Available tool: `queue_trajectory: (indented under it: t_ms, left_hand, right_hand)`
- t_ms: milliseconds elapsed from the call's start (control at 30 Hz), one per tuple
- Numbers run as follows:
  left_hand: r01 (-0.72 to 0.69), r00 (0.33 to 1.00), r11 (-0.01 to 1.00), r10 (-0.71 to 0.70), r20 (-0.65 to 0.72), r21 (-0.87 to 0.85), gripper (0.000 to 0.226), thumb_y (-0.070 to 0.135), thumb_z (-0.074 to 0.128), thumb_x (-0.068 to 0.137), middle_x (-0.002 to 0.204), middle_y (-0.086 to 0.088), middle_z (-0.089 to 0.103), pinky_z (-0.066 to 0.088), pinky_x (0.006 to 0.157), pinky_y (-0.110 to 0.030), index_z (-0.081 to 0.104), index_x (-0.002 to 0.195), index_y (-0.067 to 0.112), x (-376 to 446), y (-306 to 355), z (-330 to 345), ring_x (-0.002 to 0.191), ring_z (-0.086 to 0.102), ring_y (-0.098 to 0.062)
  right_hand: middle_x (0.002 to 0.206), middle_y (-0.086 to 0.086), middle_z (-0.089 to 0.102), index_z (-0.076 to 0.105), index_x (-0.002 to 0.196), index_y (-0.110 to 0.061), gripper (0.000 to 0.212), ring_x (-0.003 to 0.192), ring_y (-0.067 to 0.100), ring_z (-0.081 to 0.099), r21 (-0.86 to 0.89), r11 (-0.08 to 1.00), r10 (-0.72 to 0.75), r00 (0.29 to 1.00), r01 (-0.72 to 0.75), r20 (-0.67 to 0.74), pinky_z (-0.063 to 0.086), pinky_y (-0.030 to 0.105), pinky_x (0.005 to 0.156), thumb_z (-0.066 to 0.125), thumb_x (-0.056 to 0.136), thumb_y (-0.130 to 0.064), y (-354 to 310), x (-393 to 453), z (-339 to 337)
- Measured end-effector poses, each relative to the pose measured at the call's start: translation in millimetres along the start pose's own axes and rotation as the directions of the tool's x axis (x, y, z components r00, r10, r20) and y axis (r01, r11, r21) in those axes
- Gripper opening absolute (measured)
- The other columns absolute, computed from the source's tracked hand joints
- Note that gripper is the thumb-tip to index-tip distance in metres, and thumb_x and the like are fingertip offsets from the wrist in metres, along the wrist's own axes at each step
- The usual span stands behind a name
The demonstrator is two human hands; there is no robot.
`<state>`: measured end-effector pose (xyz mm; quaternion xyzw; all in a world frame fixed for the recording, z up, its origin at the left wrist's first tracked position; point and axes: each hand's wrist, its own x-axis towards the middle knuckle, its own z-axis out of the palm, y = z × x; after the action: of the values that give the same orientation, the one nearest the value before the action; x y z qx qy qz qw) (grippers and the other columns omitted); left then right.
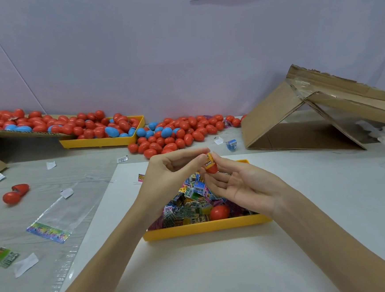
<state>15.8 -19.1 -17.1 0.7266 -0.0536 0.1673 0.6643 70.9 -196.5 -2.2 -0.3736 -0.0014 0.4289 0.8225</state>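
Observation:
Both my hands meet above a yellow tray (207,228) in the middle of the table. My right hand (240,183) pinches a red egg half (211,168) between thumb and fingertips. An orange printed packet (208,159) sticks out of the top of that half. My left hand (172,170) pinches the packet from the left with curled fingers. The tray holds several small colourful packets (191,203) and one red egg (219,212).
A heap of red and blue eggs (174,135) lies at the back, spilling from a second yellow tray (103,141) and a cardboard sheet (13,133). A torn cardboard box (311,118) stands back right. At left lie clear bags (61,213), paper scraps and an opened red egg (15,194).

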Motion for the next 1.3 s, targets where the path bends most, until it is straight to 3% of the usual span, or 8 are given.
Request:
queue_trajectory:
  t_ms: [200,400,667,800,900,967,1100,1300]
  left_hand:
    - [0.063,0.983,0.983,-0.091,-0.157,-0.173,0.024,0.018,0.076,0.087,0.099,-0.010,0.080,0.058,0.080,-0.020,0.080,0.109,0.008,0,-4,7,0.097,0.077,-0.022]
    - [0.127,0.980,0.970,-0.154,-0.122,-0.206,0.024,0.018,0.073,0.093,0.107,-0.010,0.079,0.059,0.091,-0.028,0.078,0.114,0.009,0,-6,7,0.105,0.075,-0.025]
    - [0.086,0.985,0.983,-0.108,-0.135,-0.161,0.021,0.020,0.072,0.096,0.104,-0.006,0.080,0.060,0.084,-0.024,0.077,0.115,0.015,0,-4,8,0.100,0.077,-0.021]
    - [0.081,0.971,0.991,-0.101,-0.218,-0.102,0.020,0.027,0.063,0.102,0.102,0.000,0.080,0.062,0.074,-0.024,0.076,0.115,0.018,3,-5,4,0.089,0.079,-0.021]
    - [0.132,0.946,0.985,-0.159,-0.283,-0.112,0.027,0.034,0.056,0.104,0.102,-0.001,0.080,0.063,0.068,-0.026,0.075,0.110,0.016,6,-5,-3,0.084,0.078,-0.024]
    - [0.162,0.931,0.981,-0.187,-0.314,-0.105,0.031,0.035,0.054,0.105,0.098,-0.003,0.079,0.064,0.065,-0.028,0.075,0.104,0.013,7,-6,-8,0.079,0.077,-0.025]
    - [0.169,0.934,0.984,-0.178,-0.309,-0.055,0.036,0.039,0.053,0.104,0.093,-0.002,0.078,0.063,0.065,-0.029,0.077,0.096,0.013,8,-5,-11,0.076,0.076,-0.023]
    - [0.153,0.946,0.987,-0.158,-0.283,-0.042,0.040,0.040,0.054,0.103,0.091,-0.003,0.078,0.061,0.062,-0.026,0.078,0.082,0.017,8,-5,-10,0.073,0.073,-0.022]
  right_hand:
    - [0.107,0.021,0.077,0.067,0.123,0.000,0.035,0.095,0.026,0.077,-0.268,0.935,-0.226,0.973,0.232,0.053,0.062,0.029,0.081,0.066,0.098,-0.025,6,2,0]
    - [0.090,0.005,0.079,0.063,0.115,-0.021,0.031,0.084,0.021,0.078,-0.747,0.431,-0.631,0.761,0.505,0.151,0.064,0.036,0.080,0.080,0.090,-0.014,19,8,-6]
    - [0.087,-0.013,0.072,0.066,0.115,-0.030,0.030,0.085,0.010,0.073,-0.840,-0.039,-0.699,0.586,0.542,0.410,0.057,0.017,0.073,0.080,0.091,-0.020,16,11,-14]
    - [0.088,-0.011,0.074,0.070,0.111,-0.028,0.021,0.083,0.011,0.073,-0.870,0.092,-0.688,0.663,0.484,0.296,0.058,0.021,0.072,0.078,0.092,-0.025,8,14,-18]
    - [0.093,0.004,0.080,0.071,0.118,-0.013,0.029,0.083,0.017,0.076,-0.735,0.465,-0.652,0.752,0.493,0.093,0.059,0.023,0.069,0.077,0.092,-0.023,-15,16,-19]
    - [0.108,0.010,0.078,0.067,0.126,-0.002,0.039,0.096,0.017,0.076,-0.383,0.705,-0.636,0.771,0.597,0.032,0.058,0.020,0.076,0.074,0.091,-0.017,-46,15,-15]
    - [0.136,0.015,0.067,0.051,0.142,0.005,0.042,0.125,0.021,0.067,0.133,0.700,-0.706,0.708,0.701,-0.019,0.058,0.023,0.093,0.058,0.101,-0.004,-96,11,-20]
    - [0.134,0.012,0.069,0.057,0.138,0.000,0.035,0.123,0.021,0.068,-0.228,0.758,-0.633,0.773,0.611,-0.035,0.058,0.025,0.094,0.054,0.103,-0.003,-59,19,-50]
